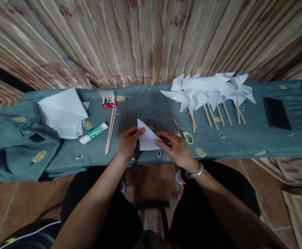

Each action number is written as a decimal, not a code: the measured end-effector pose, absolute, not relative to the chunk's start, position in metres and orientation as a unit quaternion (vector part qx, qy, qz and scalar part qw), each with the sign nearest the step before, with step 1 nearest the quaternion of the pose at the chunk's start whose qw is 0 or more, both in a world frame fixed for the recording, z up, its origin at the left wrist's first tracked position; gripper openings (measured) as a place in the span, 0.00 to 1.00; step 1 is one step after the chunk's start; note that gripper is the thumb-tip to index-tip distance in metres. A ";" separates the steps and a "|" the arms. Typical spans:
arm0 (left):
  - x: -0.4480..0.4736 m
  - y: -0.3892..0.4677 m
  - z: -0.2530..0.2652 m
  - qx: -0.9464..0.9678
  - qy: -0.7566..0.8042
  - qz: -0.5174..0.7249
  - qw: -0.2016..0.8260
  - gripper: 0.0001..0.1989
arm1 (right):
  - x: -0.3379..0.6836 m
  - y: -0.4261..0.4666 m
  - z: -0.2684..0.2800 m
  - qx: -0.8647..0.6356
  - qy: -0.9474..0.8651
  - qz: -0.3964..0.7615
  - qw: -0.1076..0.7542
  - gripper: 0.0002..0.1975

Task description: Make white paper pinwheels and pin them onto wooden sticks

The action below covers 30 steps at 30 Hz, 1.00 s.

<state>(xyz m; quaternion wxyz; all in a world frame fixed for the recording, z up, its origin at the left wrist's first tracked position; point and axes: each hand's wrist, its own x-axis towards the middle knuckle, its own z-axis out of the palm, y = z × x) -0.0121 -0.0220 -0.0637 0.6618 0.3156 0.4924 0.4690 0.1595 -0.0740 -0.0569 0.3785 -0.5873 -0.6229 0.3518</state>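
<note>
A sheet of white paper (149, 141), folded into a triangle, is held between my two hands just above the cloth. My left hand (129, 142) pinches its left edge, thumb on top near the upper corner. On the sloping right edge, my right hand (175, 147) grips the paper between thumb and fingers; a silver bracelet circles that wrist. Close beyond my right hand lie scissors (188, 137) with pale green handles, partly covered by the fingers. Two wooden sticks (111, 131) lie left of my left hand, beside a green and white glue stick (94, 133).
White paper pinwheels (210, 90) on wooden sticks lie in a row at the back right. A dark phone (277, 113) is farther right. White paper sheets (63, 110) are stacked at the left, near a small red box (109, 102) of metal pins. A curtain (130, 41) hangs behind the cloth-covered table (257, 143).
</note>
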 end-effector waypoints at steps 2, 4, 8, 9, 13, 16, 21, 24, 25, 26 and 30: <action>-0.012 -0.022 -0.063 0.312 0.485 0.471 0.668 0.16 | 0.157 -0.073 -0.059 -0.582 -0.595 0.393 0.390 0.12; -0.012 -0.022 -0.063 0.309 0.467 0.473 0.680 0.18 | 0.156 -0.070 -0.064 -0.575 -0.556 0.429 0.419 0.11; -0.013 -0.022 -0.063 0.307 0.441 0.482 0.692 0.22 | 0.158 -0.065 -0.071 -0.582 -0.516 0.426 0.463 0.09; -0.014 -0.022 -0.063 0.314 0.445 0.487 0.683 0.22 | 0.158 -0.064 -0.071 -0.588 -0.511 0.418 0.467 0.09; -0.017 -0.021 -0.067 0.387 0.466 0.509 0.612 0.21 | 0.158 -0.062 -0.068 -0.602 -0.500 0.407 0.471 0.09; -0.019 -0.020 -0.069 0.415 0.474 0.506 0.589 0.18 | 0.156 -0.061 -0.065 -0.588 -0.485 0.437 0.477 0.10; -0.021 -0.020 -0.070 0.429 0.486 0.506 0.568 0.18 | 0.156 -0.057 -0.065 -0.556 -0.418 0.538 0.476 0.15; -0.021 -0.021 -0.069 0.419 0.475 0.502 0.589 0.16 | 0.156 -0.055 -0.066 -0.533 -0.376 0.595 0.469 0.17; -0.021 -0.022 -0.068 0.415 0.469 0.501 0.597 0.15 | 0.156 -0.055 -0.066 -0.524 -0.370 0.610 0.465 0.18; -0.021 -0.022 -0.068 0.412 0.465 0.502 0.603 0.15 | 0.155 -0.055 -0.066 -0.517 -0.366 0.621 0.462 0.18; -0.021 -0.022 -0.068 0.407 0.457 0.507 0.607 0.14 | 0.153 -0.055 -0.063 -0.503 -0.352 0.636 0.467 0.18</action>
